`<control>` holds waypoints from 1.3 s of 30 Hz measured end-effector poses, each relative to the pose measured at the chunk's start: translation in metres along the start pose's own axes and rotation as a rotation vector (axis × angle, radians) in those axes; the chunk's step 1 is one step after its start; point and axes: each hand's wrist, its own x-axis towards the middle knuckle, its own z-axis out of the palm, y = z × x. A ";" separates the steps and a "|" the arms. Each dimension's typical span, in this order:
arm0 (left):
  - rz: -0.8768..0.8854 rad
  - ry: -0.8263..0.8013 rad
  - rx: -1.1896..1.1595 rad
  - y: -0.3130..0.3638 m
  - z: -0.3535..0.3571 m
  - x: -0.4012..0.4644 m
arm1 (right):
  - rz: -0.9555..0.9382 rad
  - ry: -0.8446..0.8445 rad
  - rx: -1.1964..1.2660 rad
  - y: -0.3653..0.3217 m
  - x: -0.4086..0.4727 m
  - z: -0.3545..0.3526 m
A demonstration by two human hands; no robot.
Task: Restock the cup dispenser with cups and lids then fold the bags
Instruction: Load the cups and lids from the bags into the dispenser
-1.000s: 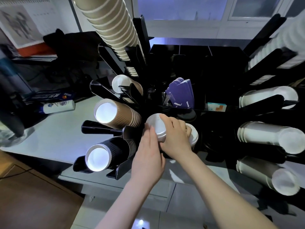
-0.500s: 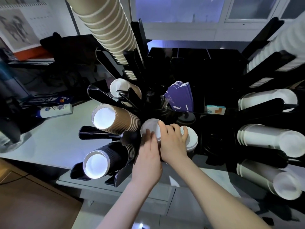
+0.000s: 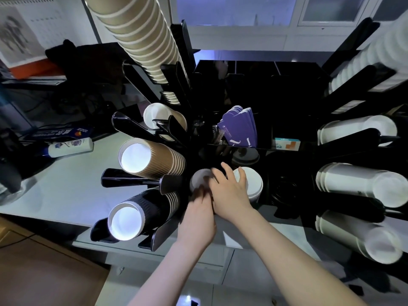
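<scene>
A stack of white lids [image 3: 199, 178] sits low in the black dispenser [image 3: 287, 102], left of a second white lid stack [image 3: 254, 184]. My left hand [image 3: 197, 214] reaches up from below, its blurred fingers lying against the near side of the left stack. My right hand [image 3: 230, 193] lies over the gap between the two stacks with fingers spread, the outer ones resting on the right stack. Brown ribbed cups [image 3: 150, 157] and black ribbed cups [image 3: 141, 213] fill the left holders.
A long tan cup stack [image 3: 136, 36] rises at the upper left. White cup stacks [image 3: 362, 186] lie in the right-hand holders. Purple sleeves [image 3: 239, 127] stand behind my hands, beside a dark lid [image 3: 245, 155]. A bottle [image 3: 70, 146] lies on the grey counter [image 3: 66, 188].
The left lid stack has gone down and slightly left into the dispenser. My right hand's fingers have loosened from round it and spread out; my left hand followed it down.
</scene>
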 end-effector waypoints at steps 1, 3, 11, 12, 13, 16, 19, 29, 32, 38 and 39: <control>-0.012 0.004 0.021 0.000 0.000 0.001 | -0.003 -0.005 -0.011 0.000 0.000 -0.001; -0.029 0.008 0.074 0.000 0.001 0.004 | -0.015 -0.006 -0.029 -0.001 0.000 -0.004; -0.069 0.021 0.244 -0.001 0.004 0.007 | -0.069 -0.082 -0.044 -0.006 0.004 -0.013; -0.075 0.020 0.259 -0.001 0.003 0.009 | -0.067 -0.095 -0.055 -0.008 0.006 -0.015; -0.073 0.010 0.274 -0.002 0.001 0.011 | -0.062 -0.108 -0.061 -0.009 0.008 -0.016; -0.097 -0.019 0.250 -0.002 -0.002 0.017 | -0.031 -0.144 -0.048 -0.009 0.015 -0.023; -0.094 -0.042 0.275 -0.001 -0.004 0.014 | -0.014 -0.152 -0.033 -0.008 0.016 -0.028; -0.008 0.058 0.238 -0.005 -0.001 0.003 | 0.129 0.018 0.132 0.023 -0.032 -0.026; 0.013 -0.013 0.225 -0.004 0.004 0.005 | 0.260 -0.047 0.092 0.038 -0.052 -0.023; 0.014 -0.063 0.238 -0.001 0.011 0.009 | 0.242 -0.177 0.042 0.047 -0.059 -0.009; 0.010 -0.063 0.240 0.000 0.012 0.009 | 0.238 -0.168 0.037 0.048 -0.058 -0.009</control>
